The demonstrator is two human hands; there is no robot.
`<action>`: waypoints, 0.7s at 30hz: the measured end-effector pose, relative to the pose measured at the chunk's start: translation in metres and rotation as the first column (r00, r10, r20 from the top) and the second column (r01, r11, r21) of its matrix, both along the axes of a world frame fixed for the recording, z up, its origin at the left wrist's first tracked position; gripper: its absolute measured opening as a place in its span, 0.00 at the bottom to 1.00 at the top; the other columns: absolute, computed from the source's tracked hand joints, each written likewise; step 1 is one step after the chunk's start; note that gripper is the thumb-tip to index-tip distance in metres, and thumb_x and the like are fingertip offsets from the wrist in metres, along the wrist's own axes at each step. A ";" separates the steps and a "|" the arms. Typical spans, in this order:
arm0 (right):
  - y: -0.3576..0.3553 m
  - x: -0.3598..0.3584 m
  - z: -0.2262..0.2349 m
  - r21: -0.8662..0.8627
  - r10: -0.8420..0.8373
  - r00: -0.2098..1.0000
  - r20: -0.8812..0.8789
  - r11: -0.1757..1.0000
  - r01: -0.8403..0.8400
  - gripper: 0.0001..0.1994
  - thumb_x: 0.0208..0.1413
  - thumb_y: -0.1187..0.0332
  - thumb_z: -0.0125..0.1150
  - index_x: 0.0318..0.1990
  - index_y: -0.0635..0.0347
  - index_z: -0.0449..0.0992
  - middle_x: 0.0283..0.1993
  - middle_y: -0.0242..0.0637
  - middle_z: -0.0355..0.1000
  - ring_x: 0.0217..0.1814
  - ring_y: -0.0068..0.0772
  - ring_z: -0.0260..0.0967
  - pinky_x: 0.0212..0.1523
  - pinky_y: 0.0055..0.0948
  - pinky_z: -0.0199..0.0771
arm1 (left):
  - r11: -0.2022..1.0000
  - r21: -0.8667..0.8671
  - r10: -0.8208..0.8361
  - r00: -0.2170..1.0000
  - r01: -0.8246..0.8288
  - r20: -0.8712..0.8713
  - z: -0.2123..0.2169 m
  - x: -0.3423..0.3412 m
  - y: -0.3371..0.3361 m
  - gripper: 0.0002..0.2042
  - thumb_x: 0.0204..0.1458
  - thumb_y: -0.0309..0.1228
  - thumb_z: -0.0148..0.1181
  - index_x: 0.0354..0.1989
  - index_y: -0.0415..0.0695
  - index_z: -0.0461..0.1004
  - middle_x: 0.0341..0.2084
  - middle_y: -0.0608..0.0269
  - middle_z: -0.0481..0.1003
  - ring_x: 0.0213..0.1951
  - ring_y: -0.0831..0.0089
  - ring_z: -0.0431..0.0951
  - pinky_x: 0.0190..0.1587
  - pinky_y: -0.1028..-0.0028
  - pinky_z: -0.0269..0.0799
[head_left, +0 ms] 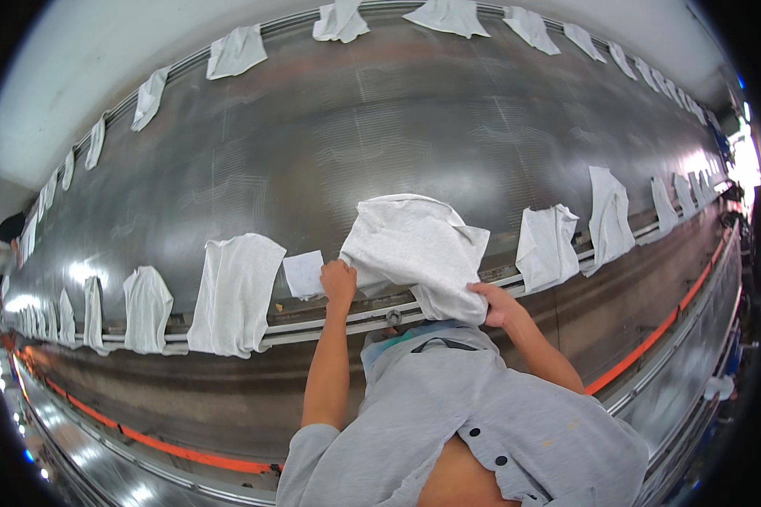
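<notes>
A light grey fabric piece [418, 245] is spread between my hands over the near edge of a long metal table [313, 152]. My left hand [338, 280] is closed on its left edge. At the lower right corner, my right hand [492, 304] grips the cloth between thumb and fingers. Part of the piece lies on the table and its lower part hangs down toward my body. Just left of my left hand lies a white sheet of paper [303, 274], partly covered near the hand.
Similar pieces drape over the near rail, one to the left [237, 291] and one to the right [548, 247]. Several more line the far edge [237, 51]. An orange rail [186, 456] runs behind me. Another person [10, 230] stands at the far left end.
</notes>
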State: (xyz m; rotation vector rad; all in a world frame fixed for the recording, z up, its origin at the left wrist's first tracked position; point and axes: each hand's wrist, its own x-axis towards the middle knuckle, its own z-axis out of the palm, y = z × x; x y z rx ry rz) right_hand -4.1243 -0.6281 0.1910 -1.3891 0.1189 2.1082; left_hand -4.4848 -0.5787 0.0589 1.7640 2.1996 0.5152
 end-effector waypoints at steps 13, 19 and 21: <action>0.052 0.044 0.102 0.667 -0.099 0.970 0.220 0.741 -0.076 0.24 0.56 0.72 0.63 0.60 0.68 0.67 0.56 0.42 0.73 0.57 0.33 0.73 0.60 0.32 0.72 | 0.968 0.066 -0.156 -0.378 -0.242 0.912 0.193 -0.092 -0.032 0.09 0.46 0.27 0.58 0.26 0.47 0.62 0.27 0.63 0.71 0.32 0.73 0.71 0.45 0.70 0.70; 0.148 0.021 0.099 0.695 -0.235 0.910 0.342 0.714 -0.076 0.23 0.57 0.74 0.62 0.60 0.67 0.67 0.47 0.38 0.74 0.47 0.27 0.72 0.49 0.28 0.74 | 0.967 0.044 -0.052 -0.027 -0.252 0.998 0.203 -0.108 0.049 0.07 0.49 0.20 0.53 0.27 0.45 0.62 0.30 0.66 0.71 0.35 0.79 0.70 0.46 0.79 0.66; 0.190 0.006 0.100 0.687 -0.206 0.907 0.367 0.718 -0.114 0.21 0.57 0.75 0.62 0.59 0.67 0.69 0.46 0.36 0.74 0.47 0.25 0.72 0.48 0.27 0.73 | 0.953 0.077 -0.055 0.082 -0.293 0.995 0.188 -0.115 0.090 0.05 0.49 0.18 0.52 0.30 0.43 0.66 0.30 0.67 0.71 0.35 0.80 0.70 0.45 0.80 0.67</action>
